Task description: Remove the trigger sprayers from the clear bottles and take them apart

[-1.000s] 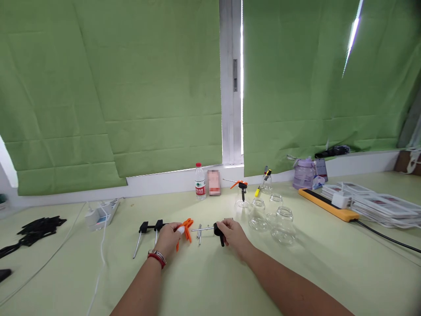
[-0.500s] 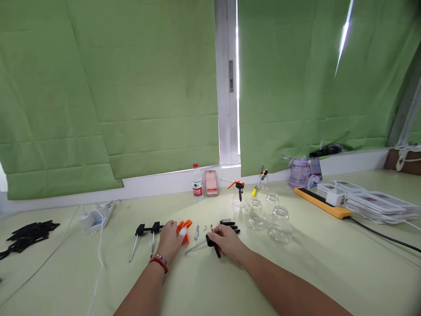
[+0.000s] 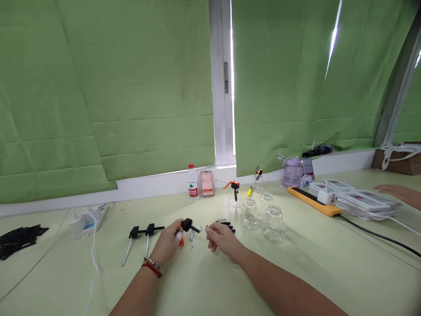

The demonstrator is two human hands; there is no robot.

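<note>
My left hand [image 3: 167, 242] is closed round a black plastic part [image 3: 186, 224] whose short black rod points right. Just below that hand, an orange part [image 3: 181, 241] shows, partly covered by the fingers. Several short metal pins [image 3: 192, 237] lie between my hands. Closed in a pinch, my right hand [image 3: 222, 239] is by some tiny metal bits [image 3: 201, 228]; whether its fingertips hold one is too small to tell. Behind it, black parts [image 3: 233, 229] and a spring [image 3: 221, 220] lie partly hidden. Two black parts with metal rods [image 3: 142, 232] rest on the left.
Glass jars [image 3: 274, 226] stand to the right, and an assembled orange-and-black piece [image 3: 234, 186] sits on another jar. A water bottle [image 3: 193, 184] is at the back. Power strips [image 3: 314, 202] and white cables [image 3: 94, 250] lie around. Another person's hand [image 3: 399, 193] is at the far right.
The black part has passed from my right hand to my left, which was over the orange parts. My right hand now pinches near the tiny bits. Another person's hand has appeared at right.
</note>
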